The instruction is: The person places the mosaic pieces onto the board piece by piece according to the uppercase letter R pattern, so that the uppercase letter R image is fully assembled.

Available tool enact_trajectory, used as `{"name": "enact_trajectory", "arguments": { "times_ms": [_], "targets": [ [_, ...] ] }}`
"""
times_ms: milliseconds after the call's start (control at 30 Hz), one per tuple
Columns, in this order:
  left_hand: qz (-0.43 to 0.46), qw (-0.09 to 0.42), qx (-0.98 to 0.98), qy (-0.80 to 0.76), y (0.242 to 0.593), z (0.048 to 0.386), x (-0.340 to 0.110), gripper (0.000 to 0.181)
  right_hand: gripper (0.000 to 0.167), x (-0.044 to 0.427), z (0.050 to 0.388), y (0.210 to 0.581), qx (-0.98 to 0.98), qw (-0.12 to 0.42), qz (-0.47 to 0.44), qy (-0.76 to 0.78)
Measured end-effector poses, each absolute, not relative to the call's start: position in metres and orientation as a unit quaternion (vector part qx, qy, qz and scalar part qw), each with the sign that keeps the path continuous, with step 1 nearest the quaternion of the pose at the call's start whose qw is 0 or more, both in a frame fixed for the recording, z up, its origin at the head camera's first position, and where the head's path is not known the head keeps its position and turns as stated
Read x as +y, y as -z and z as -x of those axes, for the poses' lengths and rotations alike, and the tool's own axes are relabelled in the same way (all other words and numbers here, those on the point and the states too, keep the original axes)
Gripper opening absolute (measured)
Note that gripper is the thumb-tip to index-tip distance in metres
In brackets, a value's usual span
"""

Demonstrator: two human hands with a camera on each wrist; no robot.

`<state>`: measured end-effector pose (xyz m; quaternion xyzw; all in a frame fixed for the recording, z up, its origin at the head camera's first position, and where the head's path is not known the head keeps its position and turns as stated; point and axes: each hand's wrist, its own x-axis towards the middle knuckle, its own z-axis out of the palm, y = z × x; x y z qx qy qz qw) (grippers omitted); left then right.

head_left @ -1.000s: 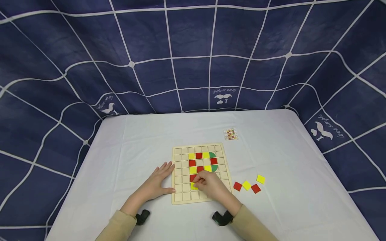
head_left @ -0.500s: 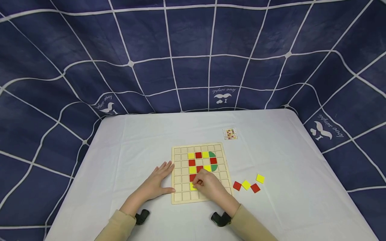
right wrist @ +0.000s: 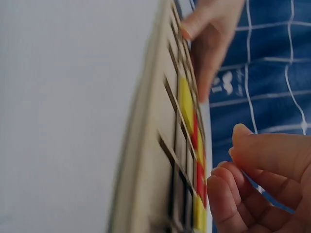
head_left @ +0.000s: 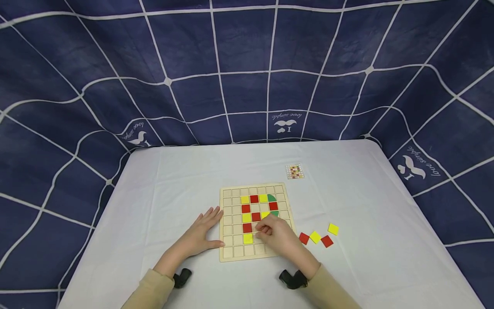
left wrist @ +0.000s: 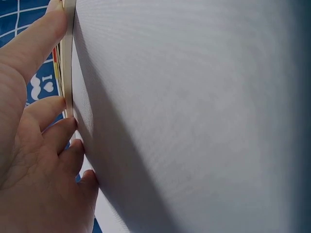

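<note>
A pale wooden grid board (head_left: 228,231) lies on the table, with red, yellow and green pieces in several cells. My left hand (head_left: 198,236) rests at its left edge, fingers spread and touching the rim, also seen in the left wrist view. My right hand (head_left: 278,235) hovers over the lower right of the board, fingers loosely curled, nothing visible between them. Just left of its fingertips a yellow tile (head_left: 248,238) lies in a cell, below a red tile (head_left: 247,228). The right hand partly covers a yellow tile (head_left: 265,214) and a green rounded piece (head_left: 274,213).
Right of the board lie loose tiles: a red one (head_left: 304,238), a yellow one (head_left: 315,237), another red one (head_left: 326,241) and another yellow one (head_left: 333,229). A small pattern card (head_left: 295,171) lies behind the board. Blue checked cloth (head_left: 247,51) hangs around the white table.
My right hand has moved right, off the lower yellow tile, which stays in its cell and now shows fully. The left hand keeps its place at the board's edge.
</note>
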<state>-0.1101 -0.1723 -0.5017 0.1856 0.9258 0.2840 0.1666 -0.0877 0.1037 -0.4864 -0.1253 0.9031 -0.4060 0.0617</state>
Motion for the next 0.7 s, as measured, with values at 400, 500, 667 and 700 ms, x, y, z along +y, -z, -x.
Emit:
{"name": "enact_trajectory", "arguments": {
  "times_ms": [400,500,667,700],
  "targets": [
    [-0.183,0.165,0.927,-0.282,0.502,0.110,-0.171,0.095,0.012,0.175,0.093,0.480,0.899,0.052,-0.009,0.435],
    [-0.183,0.165,0.927,-0.283,0.502,0.110,-0.171,0.095,0.014,0.190,0.092,0.480,0.898,0.059,-0.039,0.435],
    [-0.182,0.167,0.928,-0.279,0.502,0.110,-0.171,0.096,0.015,0.206,0.088,0.482,0.899,0.074,-0.062,0.427],
    [-0.182,0.167,0.928,-0.279,0.503,0.110,-0.171,0.096,0.015,0.208,0.087,0.483,0.899,0.080,-0.063,0.427]
  ]
}}
